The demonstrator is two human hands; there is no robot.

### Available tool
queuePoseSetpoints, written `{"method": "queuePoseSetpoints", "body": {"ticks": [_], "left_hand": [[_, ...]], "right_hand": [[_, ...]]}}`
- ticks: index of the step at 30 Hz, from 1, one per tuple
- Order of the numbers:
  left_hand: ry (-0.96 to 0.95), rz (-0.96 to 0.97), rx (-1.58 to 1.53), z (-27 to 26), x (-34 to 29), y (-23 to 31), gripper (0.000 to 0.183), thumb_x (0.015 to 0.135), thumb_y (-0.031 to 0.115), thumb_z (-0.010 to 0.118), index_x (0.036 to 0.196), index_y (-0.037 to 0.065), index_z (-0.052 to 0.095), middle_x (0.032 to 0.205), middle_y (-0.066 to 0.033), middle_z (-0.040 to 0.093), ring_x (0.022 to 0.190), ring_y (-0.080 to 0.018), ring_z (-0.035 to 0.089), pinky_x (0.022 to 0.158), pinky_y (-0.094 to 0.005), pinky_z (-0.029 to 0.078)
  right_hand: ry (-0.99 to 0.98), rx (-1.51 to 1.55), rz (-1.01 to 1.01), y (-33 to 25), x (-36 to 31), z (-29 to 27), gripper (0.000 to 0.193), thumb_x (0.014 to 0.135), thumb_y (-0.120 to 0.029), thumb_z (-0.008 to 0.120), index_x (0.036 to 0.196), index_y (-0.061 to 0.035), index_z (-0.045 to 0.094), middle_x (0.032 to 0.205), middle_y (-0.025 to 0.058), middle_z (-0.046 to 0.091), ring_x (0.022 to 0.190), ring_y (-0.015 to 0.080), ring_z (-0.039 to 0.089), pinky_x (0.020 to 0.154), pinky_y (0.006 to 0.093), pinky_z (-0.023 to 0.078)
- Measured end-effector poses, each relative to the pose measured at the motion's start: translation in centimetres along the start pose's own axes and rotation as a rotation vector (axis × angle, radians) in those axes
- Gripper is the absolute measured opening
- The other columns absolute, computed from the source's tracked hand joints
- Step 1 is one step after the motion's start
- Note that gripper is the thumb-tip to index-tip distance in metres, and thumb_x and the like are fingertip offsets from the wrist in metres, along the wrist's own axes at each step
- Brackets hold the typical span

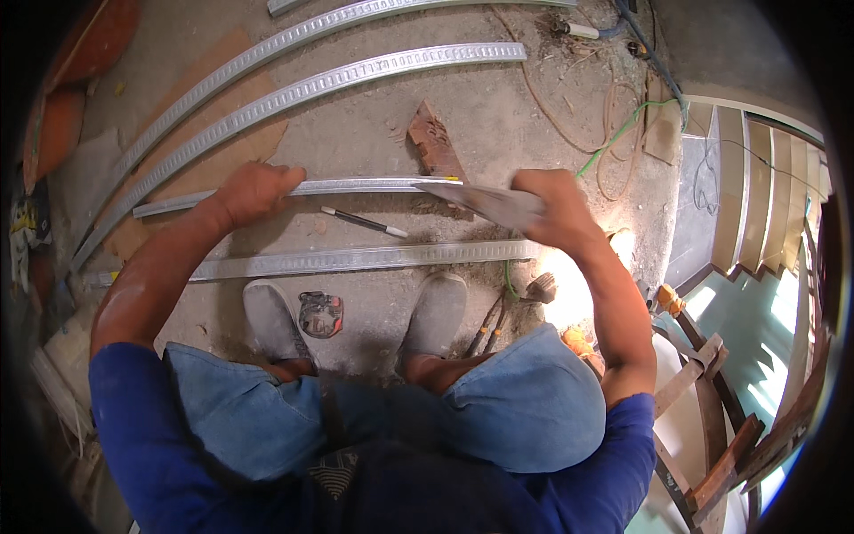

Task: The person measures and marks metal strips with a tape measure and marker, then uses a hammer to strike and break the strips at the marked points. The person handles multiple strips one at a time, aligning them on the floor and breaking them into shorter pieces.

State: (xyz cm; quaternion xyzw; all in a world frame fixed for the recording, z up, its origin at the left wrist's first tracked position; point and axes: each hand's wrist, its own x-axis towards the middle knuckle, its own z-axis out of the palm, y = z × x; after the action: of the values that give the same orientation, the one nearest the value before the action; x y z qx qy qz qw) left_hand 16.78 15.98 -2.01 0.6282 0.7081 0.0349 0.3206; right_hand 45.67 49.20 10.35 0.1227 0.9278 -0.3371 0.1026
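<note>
My left hand is closed round a thin silver metal channel, which it holds over the floor. The channel's right end, with a yellow mark, lies over a reddish-brown wood offcut. In my right hand is a grey tapered blade tool, smeared by motion; its kind is unclear. Its narrow tip meets the channel near the yellow mark. Below the channel are a black-and-white marker and a wider perforated metal strip. A red-and-black tape measure sits between my shoes.
Two long perforated metal strips lie across the far floor, partly over cardboard. Long-handled pliers and a hammer-like head are beside my right foot. A green cord winds at right, near wooden framing.
</note>
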Motion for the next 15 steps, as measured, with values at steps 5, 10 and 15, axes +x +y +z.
{"method": "queuePoseSetpoints", "body": {"ticks": [5,10,15], "left_hand": [[0.063,0.045,-0.026,1.6,-0.8,-1.9,0.024,0.089,0.024,0.069,0.1,0.01,0.053,0.086,-0.0167,0.065,0.083,-0.0395,0.065,0.072,-0.0489,0.051],[-0.003,-0.018,-0.015,0.3,-1.0,0.7,0.021,0.087,0.019,0.065,0.102,0.011,0.053,0.085,-0.0173,0.065,0.082,-0.0402,0.065,0.072,-0.0488,0.052],[-0.007,0.032,0.014,0.5,-0.1,0.1,0.023,0.088,0.023,0.068,0.103,0.012,0.054,0.083,-0.0162,0.065,0.08,-0.0395,0.065,0.07,-0.0492,0.051]], "right_hand": [[0.043,-0.029,0.018,-0.3,2.0,1.0,0.019,0.067,-0.011,0.072,0.083,-0.0063,0.063,0.075,0.0194,0.064,0.077,0.043,0.063,0.064,0.044,0.05],[0.051,0.125,-0.202,-2.9,0.5,-1.0,0.018,0.066,-0.011,0.073,0.08,-0.0075,0.061,0.077,0.0184,0.064,0.073,0.0415,0.064,0.062,0.0438,0.049],[0.026,-0.113,0.108,0.0,1.4,2.8,0.016,0.068,-0.013,0.072,0.081,-0.0087,0.063,0.076,0.0214,0.064,0.074,0.0428,0.065,0.063,0.0476,0.049]]}}
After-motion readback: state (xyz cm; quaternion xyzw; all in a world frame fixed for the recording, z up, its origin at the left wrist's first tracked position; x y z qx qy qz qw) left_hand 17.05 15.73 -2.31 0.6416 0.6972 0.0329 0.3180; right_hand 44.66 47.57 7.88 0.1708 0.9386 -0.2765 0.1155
